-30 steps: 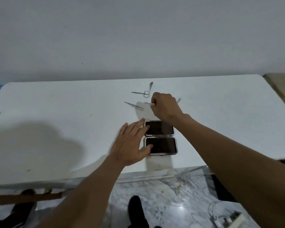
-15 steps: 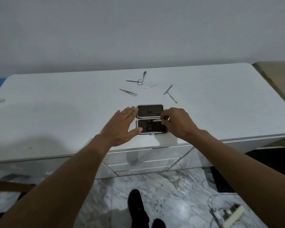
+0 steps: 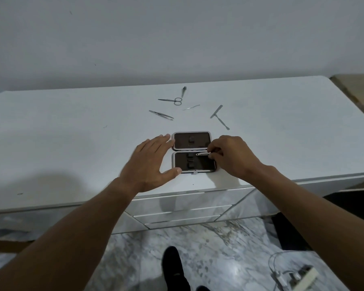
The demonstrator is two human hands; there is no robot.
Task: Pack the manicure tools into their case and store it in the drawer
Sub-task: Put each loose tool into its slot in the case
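An open manicure case (image 3: 192, 152) with dark lining lies flat near the front edge of a white dresser top (image 3: 72, 133). My left hand (image 3: 149, 162) rests spread against the case's left side, thumb at its front corner. My right hand (image 3: 231, 156) pinches a small metal tool (image 3: 201, 154) over the top edge of the nearer half. Farther back lie small scissors (image 3: 172, 100), tweezers (image 3: 161, 114), a thin pick (image 3: 191, 107), a pointed tool (image 3: 183, 91) and two flat metal tools (image 3: 219, 116).
Shut drawers (image 3: 181, 208) sit in the dresser front below the case. A marble floor lies underneath, with my shoe (image 3: 172, 263) and a white cable with an adapter (image 3: 292, 274) at the lower right. A wall rises behind the dresser.
My right hand picked a small tool from the pile at the back and brought it to the case's nearer half. My left hand stayed at the case. The view pulled back and the drawers appeared.
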